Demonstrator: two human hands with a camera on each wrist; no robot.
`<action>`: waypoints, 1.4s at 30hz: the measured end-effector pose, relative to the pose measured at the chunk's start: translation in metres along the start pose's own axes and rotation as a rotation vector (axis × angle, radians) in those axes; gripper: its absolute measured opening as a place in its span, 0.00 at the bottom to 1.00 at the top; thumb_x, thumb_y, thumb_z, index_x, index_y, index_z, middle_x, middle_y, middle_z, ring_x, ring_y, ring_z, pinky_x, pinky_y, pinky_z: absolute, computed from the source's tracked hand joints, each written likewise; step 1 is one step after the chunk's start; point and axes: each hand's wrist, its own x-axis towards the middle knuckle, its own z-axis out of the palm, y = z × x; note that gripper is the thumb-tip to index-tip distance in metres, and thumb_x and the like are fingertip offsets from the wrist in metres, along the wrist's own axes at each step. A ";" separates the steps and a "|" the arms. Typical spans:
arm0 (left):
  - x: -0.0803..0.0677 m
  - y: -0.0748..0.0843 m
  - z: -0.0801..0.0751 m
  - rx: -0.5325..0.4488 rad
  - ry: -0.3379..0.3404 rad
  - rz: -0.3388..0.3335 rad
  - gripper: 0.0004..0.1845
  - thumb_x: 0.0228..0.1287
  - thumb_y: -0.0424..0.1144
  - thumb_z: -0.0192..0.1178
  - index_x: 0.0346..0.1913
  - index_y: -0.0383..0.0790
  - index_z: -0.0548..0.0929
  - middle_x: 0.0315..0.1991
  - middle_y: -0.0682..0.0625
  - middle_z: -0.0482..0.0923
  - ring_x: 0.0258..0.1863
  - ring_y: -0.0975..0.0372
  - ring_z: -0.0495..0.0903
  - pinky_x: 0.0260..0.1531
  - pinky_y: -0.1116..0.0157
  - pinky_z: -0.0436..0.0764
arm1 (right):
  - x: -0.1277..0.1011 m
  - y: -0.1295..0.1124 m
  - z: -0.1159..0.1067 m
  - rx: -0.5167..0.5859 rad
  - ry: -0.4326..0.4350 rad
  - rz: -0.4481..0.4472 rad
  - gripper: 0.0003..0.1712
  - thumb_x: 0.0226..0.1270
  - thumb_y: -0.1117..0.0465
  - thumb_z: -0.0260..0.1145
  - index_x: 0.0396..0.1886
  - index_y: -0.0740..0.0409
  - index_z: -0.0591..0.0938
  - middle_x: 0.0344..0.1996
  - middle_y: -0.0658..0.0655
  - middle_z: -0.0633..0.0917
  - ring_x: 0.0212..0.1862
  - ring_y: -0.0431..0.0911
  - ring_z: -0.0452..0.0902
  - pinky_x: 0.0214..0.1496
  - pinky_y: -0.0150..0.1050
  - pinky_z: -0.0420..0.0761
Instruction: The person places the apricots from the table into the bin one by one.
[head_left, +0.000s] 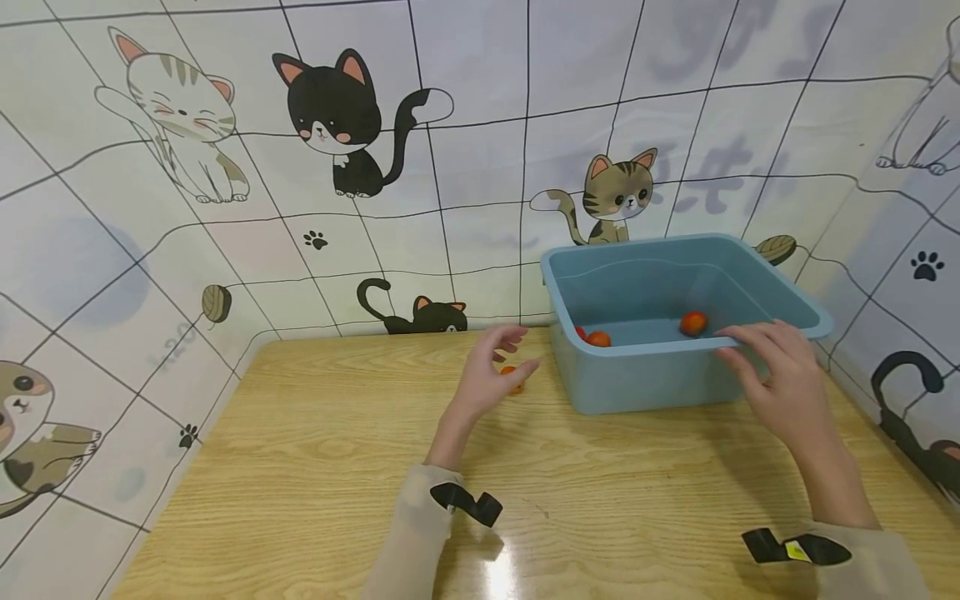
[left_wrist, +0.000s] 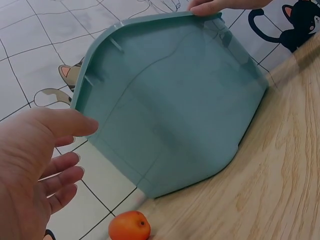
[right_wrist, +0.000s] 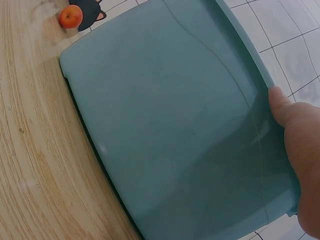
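Note:
A blue-green plastic bin point(head_left: 652, 379) stands at the back right of the wooden table. My right hand point(head_left: 783, 379) grips its front rim near the right corner; in the right wrist view the thumb point(right_wrist: 281, 105) lies on the rim's outer side. Left of the bin, my left hand point(head_left: 491, 371) hovers with loosely curved fingers and holds nothing. Beyond its thumb sits a small orange-red fruit point(head_left: 513, 381) on the table, partly covered by the hand. In the left wrist view this fruit point(left_wrist: 129, 226) lies apart from the fingers, near the bin's lower corner.
Inside the bin, one orange-red fruit point(head_left: 693, 322) lies toward the right. Another fruit point(head_left: 598, 338) sits by the left front wall, with a red one point(head_left: 581, 332) partly hidden beside it. A cat-patterned wall covering point(head_left: 480, 167) stands behind the wooden table point(head_left: 315, 450).

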 end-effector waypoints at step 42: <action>-0.016 -0.046 0.002 0.087 -0.111 -0.211 0.25 0.62 0.32 0.70 0.61 0.30 0.78 0.54 0.39 0.74 0.51 0.50 0.75 0.54 0.55 0.78 | -0.001 0.000 0.001 0.001 0.012 0.002 0.21 0.72 0.49 0.66 0.46 0.65 0.86 0.40 0.65 0.84 0.47 0.62 0.74 0.74 0.56 0.59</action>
